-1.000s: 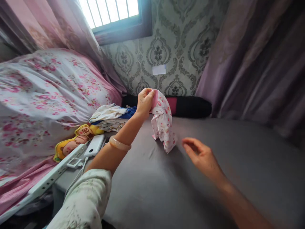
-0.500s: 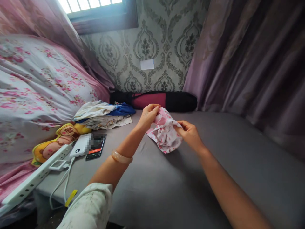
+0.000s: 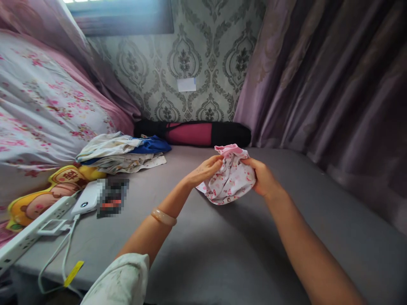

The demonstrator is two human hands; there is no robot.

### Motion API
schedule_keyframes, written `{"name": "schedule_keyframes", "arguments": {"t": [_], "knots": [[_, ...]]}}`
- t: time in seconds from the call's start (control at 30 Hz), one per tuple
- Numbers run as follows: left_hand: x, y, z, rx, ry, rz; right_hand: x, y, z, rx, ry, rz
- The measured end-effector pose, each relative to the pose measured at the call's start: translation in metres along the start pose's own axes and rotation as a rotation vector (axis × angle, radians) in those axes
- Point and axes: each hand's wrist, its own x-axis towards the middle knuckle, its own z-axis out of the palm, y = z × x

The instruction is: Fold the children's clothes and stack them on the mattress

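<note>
Between my hands is a small white cloth garment (image 3: 230, 180) with a pink print and a pink band along its top; its exact kind I cannot make out. My left hand (image 3: 206, 170) grips it at the left side, thumb and fingers pinched near the band. On the opposite side my right hand (image 3: 262, 176) holds the edge, thumb on top and the other fingers partly hidden behind the cloth. The garment hangs bunched and rounded just over the grey sheet (image 3: 197, 250).
A pile of folded clothes (image 3: 124, 152) lies at the back left. Nearer are a yellow plush toy (image 3: 41, 203), a white power bank (image 3: 89, 198), a blurred-out phone (image 3: 112, 199) and a power strip (image 3: 34, 231) with cables. A black-and-red long bag (image 3: 190, 133) rests along the wall.
The garment has turned, so its pink band now faces up. My left hand has shifted lower on it, and my right hand has moved slightly right. The view has swung a little right.
</note>
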Motion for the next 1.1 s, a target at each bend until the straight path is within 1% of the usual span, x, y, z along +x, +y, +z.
{"name": "schedule_keyframes", "arguments": {"t": [0.07, 0.1, 0.23, 0.33, 0.4, 0.47, 0.57, 0.67, 0.73, 0.8, 0.83, 0.9, 0.97, 1.0, 1.07, 1.1], "knots": [[-0.001, -0.001, 0.006, 0.032, -0.068, 0.006, -0.002, -0.004, -0.001, 0.003, 0.006, 0.031], [-0.001, -0.001, 0.009, 0.034, -0.083, -0.002, -0.003, -0.006, -0.001, -0.008, 0.008, 0.035], [-0.005, 0.002, 0.015, -0.039, -0.033, -0.083, -0.009, -0.021, -0.013, -0.123, 0.021, -0.006], [-0.011, 0.007, 0.010, -0.082, -0.001, -0.119, -0.015, -0.037, -0.033, -0.232, 0.047, -0.017], [-0.015, 0.012, 0.002, -0.066, 0.017, -0.112, -0.020, -0.049, -0.049, -0.289, 0.060, -0.010], [-0.019, 0.018, -0.008, -0.008, 0.066, -0.081, -0.026, -0.062, -0.062, -0.334, 0.065, 0.003], [-0.025, 0.036, -0.022, 0.120, 0.156, 0.004, -0.038, -0.081, -0.073, -0.432, 0.047, -0.005], [-0.031, 0.064, -0.033, 0.233, 0.201, 0.082, -0.051, -0.097, -0.074, -0.582, 0.025, -0.067], [-0.035, 0.081, -0.039, 0.292, 0.241, 0.131, -0.056, -0.102, -0.072, -0.668, 0.021, -0.117], [-0.036, 0.091, -0.046, 0.363, 0.277, 0.179, -0.056, -0.102, -0.072, -0.732, 0.012, -0.146], [-0.036, 0.092, -0.049, 0.418, 0.294, 0.200, -0.054, -0.099, -0.073, -0.761, 0.001, -0.150], [-0.033, 0.084, -0.057, 0.580, 0.367, 0.231, -0.051, -0.089, -0.071, -0.815, -0.028, -0.158], [-0.029, 0.068, -0.063, 0.758, 0.502, 0.219, -0.051, -0.077, -0.062, -0.853, -0.078, -0.183], [-0.026, 0.058, -0.065, 0.813, 0.579, 0.187, -0.054, -0.071, -0.054, -0.865, -0.117, -0.194], [-0.023, 0.042, -0.064, 0.799, 0.700, 0.096, -0.065, -0.058, -0.031, -0.884, -0.240, -0.199], [-0.021, 0.035, -0.062, 0.726, 0.728, 0.063, -0.073, -0.052, -0.016, -0.886, -0.319, -0.184]]}}
